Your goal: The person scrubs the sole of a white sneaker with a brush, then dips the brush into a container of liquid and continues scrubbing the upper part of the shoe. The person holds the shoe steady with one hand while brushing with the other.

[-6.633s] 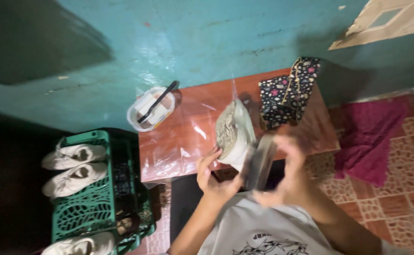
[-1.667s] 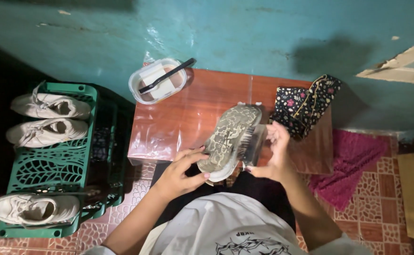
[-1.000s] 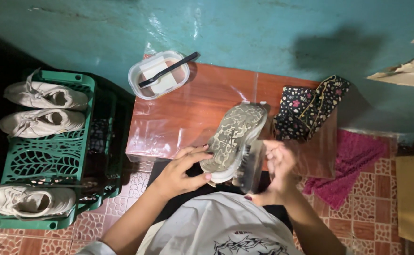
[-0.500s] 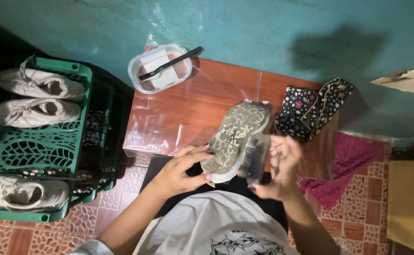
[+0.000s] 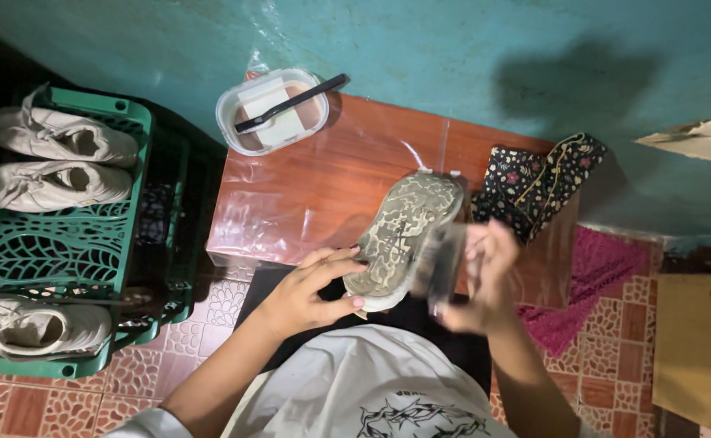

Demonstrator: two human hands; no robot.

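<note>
Fingers of our left hand [image 5: 311, 290] clasp the upturned shoe [image 5: 400, 239]; our blurred right hand [image 5: 485, 276] seems clenched on a brush [image 5: 443, 264] against its sole.

Dim corners, light from above — right hand [image 5: 485, 276] motion-blurred, glare on plastic sheet [image 5: 290, 203].

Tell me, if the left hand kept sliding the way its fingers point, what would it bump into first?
The left hand already grips the upturned shoe; beyond that, probably the brush in the blurred right hand, though depth is unclear.
</note>
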